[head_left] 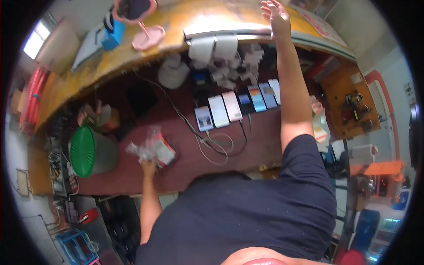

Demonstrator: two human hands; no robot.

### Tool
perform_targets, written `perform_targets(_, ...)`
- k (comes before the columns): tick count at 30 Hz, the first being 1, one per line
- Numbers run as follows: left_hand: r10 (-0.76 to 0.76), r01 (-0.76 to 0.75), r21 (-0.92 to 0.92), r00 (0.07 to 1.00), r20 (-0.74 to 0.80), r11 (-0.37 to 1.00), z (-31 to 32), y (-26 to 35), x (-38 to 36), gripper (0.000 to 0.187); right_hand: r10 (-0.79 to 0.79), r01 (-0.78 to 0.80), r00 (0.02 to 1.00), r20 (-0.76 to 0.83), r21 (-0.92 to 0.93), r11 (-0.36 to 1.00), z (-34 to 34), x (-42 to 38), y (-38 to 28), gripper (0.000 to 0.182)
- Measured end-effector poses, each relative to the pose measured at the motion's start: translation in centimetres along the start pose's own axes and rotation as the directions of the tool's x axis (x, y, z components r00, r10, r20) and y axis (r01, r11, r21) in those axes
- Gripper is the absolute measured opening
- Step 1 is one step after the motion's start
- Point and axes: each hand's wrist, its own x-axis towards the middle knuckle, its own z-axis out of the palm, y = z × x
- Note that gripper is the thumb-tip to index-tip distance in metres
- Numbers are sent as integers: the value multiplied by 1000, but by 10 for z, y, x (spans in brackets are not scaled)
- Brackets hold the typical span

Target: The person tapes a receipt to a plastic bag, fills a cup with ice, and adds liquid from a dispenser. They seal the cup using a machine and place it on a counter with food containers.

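1. Hands first: the left hand (149, 167) was closed around a crinkled bundle of small clear plastic packets with red-and-white printing (152, 149), held low over the dark red worktop (185, 163).
2. The right hand (274, 15) was stretched far forward with its fingers spread and holding nothing, over the yellow curved counter top (176, 26), just beyond the long white strip along its edge (229, 32).
3. The bundle lay well to the left of the right hand and much nearer the body, so the left hand alone had it; its long axis ran roughly left to right.
4. Between the hands, a row of smartphones lying face up (238, 104) crossed the worktop, with white cables (212, 143) looping in front.
5. A green-lidded grey bucket (90, 152) stood left of the bundle.
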Motion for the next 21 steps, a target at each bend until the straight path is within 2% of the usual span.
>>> perform_targets(1,165,-178,-130,981,-105,975,7,5,-1,26,64,-73,997,52,190,979,10,13,-15,38)
perform_targets(2,231,-232,18,958,-171,973,8,9,-1,30,99,-129,988,115,292,948,23,21,-26,38)
perform_targets(3,256,-270,-24,932,-255,962,15,-11,8,34,160,-214,973,167,389,896,32,31,-26,38)
perform_targets(4,229,-247,-60,950,-212,967,12,0,3,37,197,-271,957,216,411,870,42,42,-28,39)
perform_targets(5,130,-139,-52,979,-158,989,7,13,-2,38,242,-338,934,263,427,839,52,51,-26,40)
perform_targets(6,20,-24,-31,994,-104,999,1,22,-7,39,227,-324,940,256,451,832,61,60,-18,40)
perform_targets(8,38,-41,-86,999,-35,995,-5,31,-9,38,292,-407,901,321,394,824,77,86,-4,42)
perform_targets(9,53,-56,-75,997,-49,996,-4,31,-8,38,277,-395,907,316,414,820,83,96,-2,42)
perform_targets(11,71,-74,-161,997,-24,984,-2,28,-8,37,297,-384,912,282,334,861,93,111,4,41)
perform_targets(12,74,-78,-155,997,-31,985,0,30,-9,37,271,-375,913,306,367,851,93,116,10,57)
perform_targets(13,35,-40,-152,999,-35,988,1,33,-11,37,271,-377,913,306,374,847,96,117,18,57)
perform_targets(15,0,-5,-144,999,-40,990,-1,29,-5,37,381,-385,923,57,190,903,100,117,31,87)
perform_targets(16,-1,-5,-168,999,-35,986,4,19,-3,36,199,-209,976,86,138,968,98,119,37,111)
perform_targets(17,0,-5,-187,1000,-27,982,4,8,-3,36,207,-216,975,79,137,967,95,120,43,111)
perform_targets(19,21,-27,-218,999,-26,976,3,3,-4,36,184,-187,982,-34,-120,975,91,119,37,117)
perform_targets(21,46,-52,-268,999,-28,962,10,4,-1,36,170,-173,985,-42,-76,982,88,119,35,119)
